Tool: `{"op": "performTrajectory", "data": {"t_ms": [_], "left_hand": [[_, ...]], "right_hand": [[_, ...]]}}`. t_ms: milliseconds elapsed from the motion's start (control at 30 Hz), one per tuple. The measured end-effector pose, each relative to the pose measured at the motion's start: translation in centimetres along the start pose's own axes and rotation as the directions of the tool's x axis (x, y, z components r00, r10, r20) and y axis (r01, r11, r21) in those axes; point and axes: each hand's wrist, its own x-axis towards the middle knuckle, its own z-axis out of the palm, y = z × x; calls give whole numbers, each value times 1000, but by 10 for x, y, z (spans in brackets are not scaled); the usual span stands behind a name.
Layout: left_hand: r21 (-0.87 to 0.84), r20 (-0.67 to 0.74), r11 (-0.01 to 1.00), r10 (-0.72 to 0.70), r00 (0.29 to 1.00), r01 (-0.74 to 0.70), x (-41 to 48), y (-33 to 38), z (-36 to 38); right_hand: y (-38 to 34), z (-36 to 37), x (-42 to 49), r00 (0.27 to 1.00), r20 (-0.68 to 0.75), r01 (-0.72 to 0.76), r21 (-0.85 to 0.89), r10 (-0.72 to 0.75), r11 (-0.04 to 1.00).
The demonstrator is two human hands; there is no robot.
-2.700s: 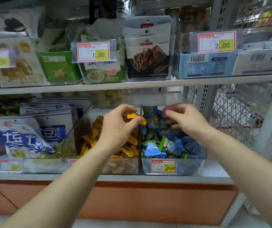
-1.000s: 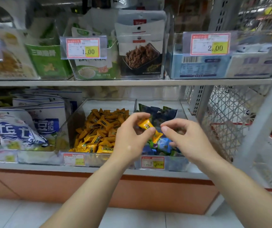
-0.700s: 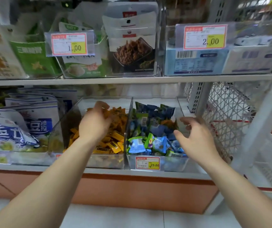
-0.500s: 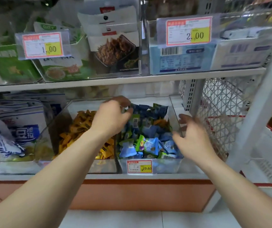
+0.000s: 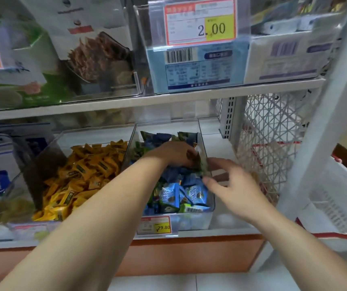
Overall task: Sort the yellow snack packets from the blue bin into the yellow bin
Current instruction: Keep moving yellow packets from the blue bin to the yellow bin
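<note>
Yellow bin (image 5: pixel 96 133), left on the lower shelf (image 5: pixel 227 228): it is sitting heaped with yellow snack packets (image 5: pixel 84 175). These are small, glossy pillow wraps with dark label patches, lying loose at all angles.

Left hand (image 5: pixel 172 153): it is reaching across into the rear of the blue bin (image 5: pixel 191 222), knuckles up. The fingertips are buried among the wrappers, so whether its grip is closing on anything cannot be told.

Blue bin, touching the yellow bin's right wall: it is holding blue and green packets (image 5: pixel 193 194) piled close to the rim. No yellow packet is plainly showing in it. Any left would be lying under the hand or deeper in the pile.

Right hand (image 5: pixel 237 190): it is hovering at the bin's right wall with fingers spread and loose, its grip apart and holding nothing.

Risks, as judged:
- The left hand is working by feel, so it could be pinching a blue or green wrap instead of a yellow one.
- The wraps look slick, so a thin pinch might be letting one slip.
- The pile is sitting high, so digging could be pushing packets over the rim onto the shelf.
- The bin looks light, so a snagged wall could be shifting it.
</note>
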Motion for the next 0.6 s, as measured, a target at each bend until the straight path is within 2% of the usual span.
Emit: {"op": "performTrajectory", "data": {"t_ms": [167,367,467,600], "left_hand": [[-77,-40,997,8,999,-11,-7,0,0],[-65,-225,996,49,973,-65,-21,-10,-6],[-62,-58,997,34,998,-38,-24,-10,-8],[-58,45,998,-17,999,20,-19,-2,-10]], "right_hand": [[0,8,0,999,-39,8,-25,-9,1000],[-6,12,-5,998,-56,4,-95,-9,995],[-11,14,-9,998,-63,-8,-134,-1,991],[-14,15,-11,998,-61,-19,-155,9,988]]}}
